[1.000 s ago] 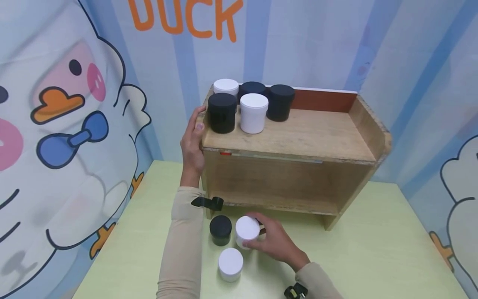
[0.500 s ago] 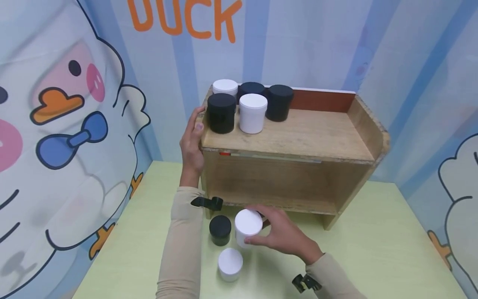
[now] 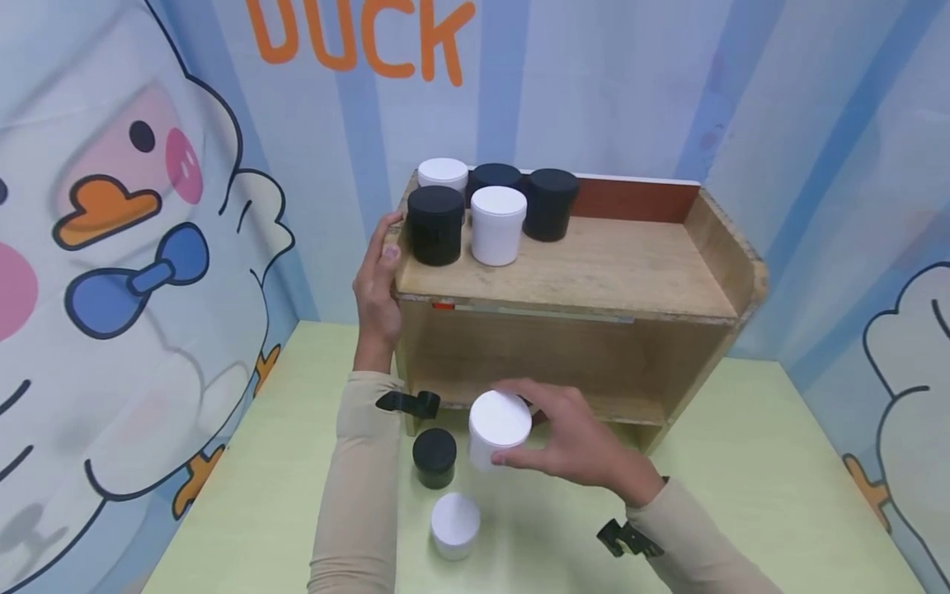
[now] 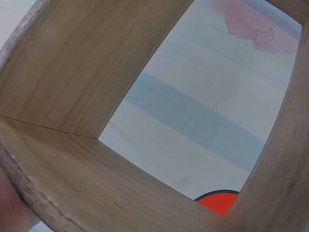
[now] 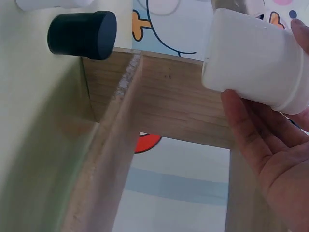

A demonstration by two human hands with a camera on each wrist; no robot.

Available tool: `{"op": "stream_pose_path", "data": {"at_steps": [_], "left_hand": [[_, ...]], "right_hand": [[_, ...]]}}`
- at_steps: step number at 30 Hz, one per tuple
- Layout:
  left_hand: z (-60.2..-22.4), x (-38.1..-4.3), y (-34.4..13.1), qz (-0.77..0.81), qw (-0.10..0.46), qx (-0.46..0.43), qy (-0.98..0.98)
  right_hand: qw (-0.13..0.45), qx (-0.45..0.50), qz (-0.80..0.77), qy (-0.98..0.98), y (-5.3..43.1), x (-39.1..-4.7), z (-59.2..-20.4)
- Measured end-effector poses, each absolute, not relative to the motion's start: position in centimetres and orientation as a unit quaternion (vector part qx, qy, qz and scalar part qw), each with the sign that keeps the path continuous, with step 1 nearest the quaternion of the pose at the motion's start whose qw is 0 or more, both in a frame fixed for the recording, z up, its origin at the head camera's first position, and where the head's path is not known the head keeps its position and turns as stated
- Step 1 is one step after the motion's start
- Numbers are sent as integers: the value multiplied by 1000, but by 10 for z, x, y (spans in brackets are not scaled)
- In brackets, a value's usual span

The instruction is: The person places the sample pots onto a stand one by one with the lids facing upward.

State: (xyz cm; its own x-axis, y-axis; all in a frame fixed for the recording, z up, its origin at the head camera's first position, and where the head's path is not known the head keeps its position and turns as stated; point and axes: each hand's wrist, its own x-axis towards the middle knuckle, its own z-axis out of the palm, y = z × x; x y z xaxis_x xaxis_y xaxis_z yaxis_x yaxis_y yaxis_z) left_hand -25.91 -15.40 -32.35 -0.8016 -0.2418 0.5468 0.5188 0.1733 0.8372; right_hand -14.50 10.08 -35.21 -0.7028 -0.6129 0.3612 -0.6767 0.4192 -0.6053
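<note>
My right hand (image 3: 586, 437) grips a white lidded jar (image 3: 499, 429) from its right side, held up in front of the shelf's lower opening. The right wrist view shows the same white jar (image 5: 253, 60) with fingers along its side, raised off the table. My left hand (image 3: 378, 293) holds the left side panel of the wooden shelf (image 3: 594, 280). On the table below stand a black jar (image 3: 435, 458) and another white jar (image 3: 455, 525). The left wrist view looks into the shelf's lower compartment (image 4: 63, 72), with only a bit of the hand showing at its lower left.
On the shelf's top left stand several jars, among them a front black jar (image 3: 435, 224), a front white jar (image 3: 499, 224) and a black jar (image 3: 551, 205) farther right. The top has a raised right side panel (image 3: 727, 239). A duck-print cloth (image 3: 594, 82) hangs behind.
My right hand has lifted the white jar off the table, up and slightly right, away from the other two jars. My left hand keeps its place on the shelf.
</note>
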Motion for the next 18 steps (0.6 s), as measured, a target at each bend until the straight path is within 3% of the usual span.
{"op": "stream_pose_path", "data": {"at_steps": [18], "left_hand": [[-324, -259, -155, -637, 307, -104, -699]], "right_hand": [[103, 423, 305, -847, 121, -159, -275]]}}
